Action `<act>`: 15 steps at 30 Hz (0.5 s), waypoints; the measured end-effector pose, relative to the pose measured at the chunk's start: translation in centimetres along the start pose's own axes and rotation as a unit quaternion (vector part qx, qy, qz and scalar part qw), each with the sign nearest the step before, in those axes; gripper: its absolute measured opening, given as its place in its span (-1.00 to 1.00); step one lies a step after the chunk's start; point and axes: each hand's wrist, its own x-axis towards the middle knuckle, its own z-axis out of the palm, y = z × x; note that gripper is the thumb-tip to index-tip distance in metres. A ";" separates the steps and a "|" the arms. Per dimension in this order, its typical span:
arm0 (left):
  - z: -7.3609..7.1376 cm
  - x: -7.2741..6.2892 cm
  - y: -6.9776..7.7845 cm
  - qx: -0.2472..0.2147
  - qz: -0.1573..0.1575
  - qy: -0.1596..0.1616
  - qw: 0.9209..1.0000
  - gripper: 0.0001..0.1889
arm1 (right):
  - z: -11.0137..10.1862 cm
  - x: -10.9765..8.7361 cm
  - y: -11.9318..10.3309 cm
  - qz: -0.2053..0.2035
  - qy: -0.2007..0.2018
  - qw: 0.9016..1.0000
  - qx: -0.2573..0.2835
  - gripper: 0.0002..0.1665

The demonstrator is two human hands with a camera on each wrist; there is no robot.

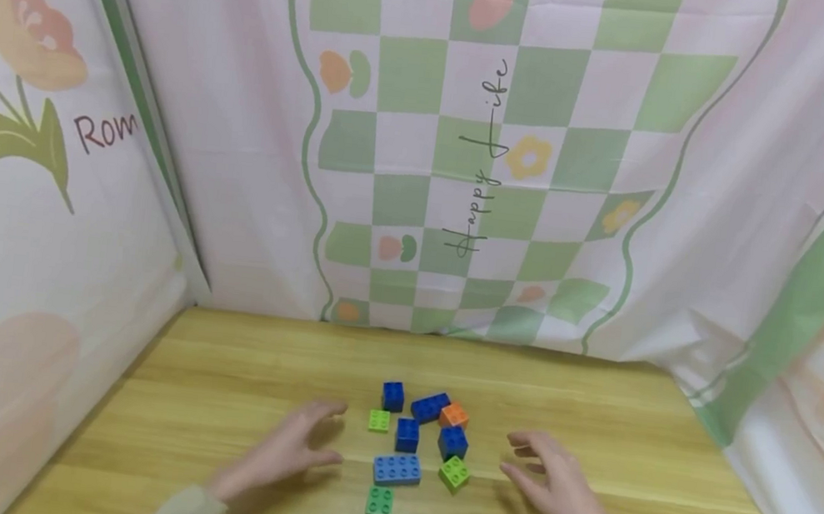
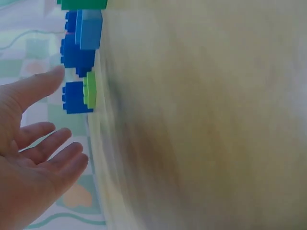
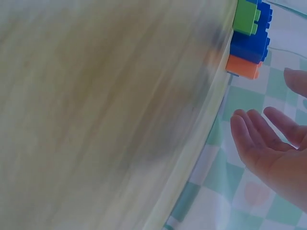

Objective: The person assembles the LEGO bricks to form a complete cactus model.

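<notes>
My left hand (image 1: pixel 290 444) hovers at the left of a loose group of toy building bricks, thumb and fingers spread apart with nothing between them. On the other side my right hand (image 1: pixel 552 483) is held much the same way, holding nothing. Between them lie a light blue long brick (image 1: pixel 397 470), a dark blue long brick (image 1: pixel 430 408), an orange brick (image 1: pixel 454 415) and a green brick (image 1: pixel 379 506). Smaller dark blue bricks (image 1: pixel 407 435) and two lime bricks (image 1: pixel 454 473) lie among them. The lime brick (image 2: pixel 90 90) nearest my left hand also shows in the left wrist view.
The bricks lie on a wooden table (image 1: pixel 234 372). A printed curtain (image 1: pixel 468 154) hangs along its back edge, and more cloth (image 1: pixel 30 234) hangs at the left side. Another curtain (image 1: pixel 811 332) stands at the right.
</notes>
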 end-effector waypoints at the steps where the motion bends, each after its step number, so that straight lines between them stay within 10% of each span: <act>1: 0.1 -0.1 0.1 -0.005 0.002 -0.002 1.000 -0.27 | 0.1 0.0 -0.1 0.001 -0.003 1.000 0.009 -0.56; 15: 1.3 -1.2 1.0 -0.084 -0.014 -0.061 0.994 -0.31 | 0.8 0.0 -1.0 -0.006 -0.054 0.996 0.067 -0.61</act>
